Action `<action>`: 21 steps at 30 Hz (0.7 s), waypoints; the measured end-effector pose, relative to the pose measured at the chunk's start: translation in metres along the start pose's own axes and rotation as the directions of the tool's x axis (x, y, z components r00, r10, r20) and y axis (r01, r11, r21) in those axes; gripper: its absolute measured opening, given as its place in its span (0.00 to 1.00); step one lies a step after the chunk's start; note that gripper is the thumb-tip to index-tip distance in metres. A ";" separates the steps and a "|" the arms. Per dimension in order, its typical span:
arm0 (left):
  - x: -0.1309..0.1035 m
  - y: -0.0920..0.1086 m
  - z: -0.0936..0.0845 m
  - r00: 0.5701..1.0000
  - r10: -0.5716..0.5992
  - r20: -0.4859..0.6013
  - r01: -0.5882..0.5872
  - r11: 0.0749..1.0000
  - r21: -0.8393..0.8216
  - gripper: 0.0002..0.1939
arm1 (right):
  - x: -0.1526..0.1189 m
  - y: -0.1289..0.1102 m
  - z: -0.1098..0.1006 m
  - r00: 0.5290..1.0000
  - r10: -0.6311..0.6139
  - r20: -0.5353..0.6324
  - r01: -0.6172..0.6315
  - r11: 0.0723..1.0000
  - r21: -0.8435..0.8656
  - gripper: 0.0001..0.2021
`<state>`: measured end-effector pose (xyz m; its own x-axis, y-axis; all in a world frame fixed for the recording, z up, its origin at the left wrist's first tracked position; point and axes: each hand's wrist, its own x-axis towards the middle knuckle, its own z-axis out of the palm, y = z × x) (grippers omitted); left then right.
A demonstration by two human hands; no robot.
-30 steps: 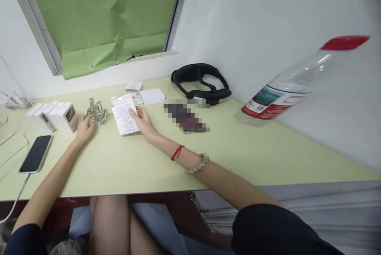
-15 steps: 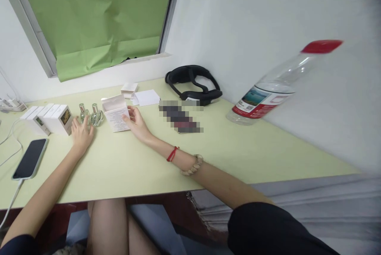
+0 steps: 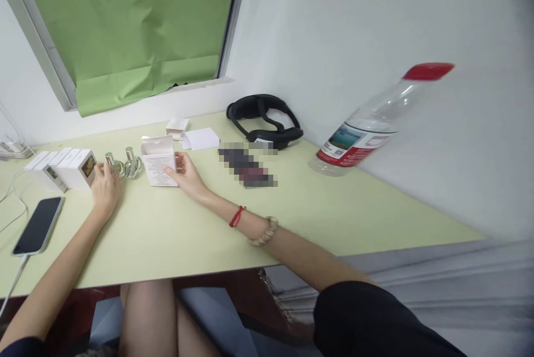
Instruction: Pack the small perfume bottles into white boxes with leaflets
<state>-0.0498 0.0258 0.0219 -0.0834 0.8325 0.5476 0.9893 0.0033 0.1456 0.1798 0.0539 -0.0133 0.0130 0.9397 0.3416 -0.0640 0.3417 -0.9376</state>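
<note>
The right hand (image 3: 187, 175) is gripping the open white box (image 3: 158, 165) by its side, thumb in front, mouth gaping upward. The left hand (image 3: 105, 187) is resting beside the left glass bottle (image 3: 119, 168), fingers bending; whether they are gripping it, I cannot tell. A sideways nudge from those fingers could be knocking that bottle into the right glass bottle (image 3: 133, 166), which is standing between the hands; a hard thumb squeeze could be denting the box. I am counting two glass bottles, one open box, one phone (image 3: 39, 226) lying left of the left hand, one headset (image 3: 277, 133) and one plastic bottle (image 3: 354, 143) right of the right hand, while closed boxes (image 3: 74, 170) are crowding just left of the left hand, too tightly packed to count surely
</note>
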 end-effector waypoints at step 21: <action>-0.001 -0.002 -0.012 0.999 -0.035 0.037 0.037 0.998 -0.056 0.07 | 0.000 0.002 0.000 1.000 0.026 -0.015 -0.026 0.999 0.030 0.23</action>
<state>-0.0535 0.0184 0.0314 -0.1133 0.8518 0.5114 0.9774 0.0032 0.2113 0.1795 0.0548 -0.0156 0.0259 0.9484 0.3160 -0.0945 0.3170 -0.9437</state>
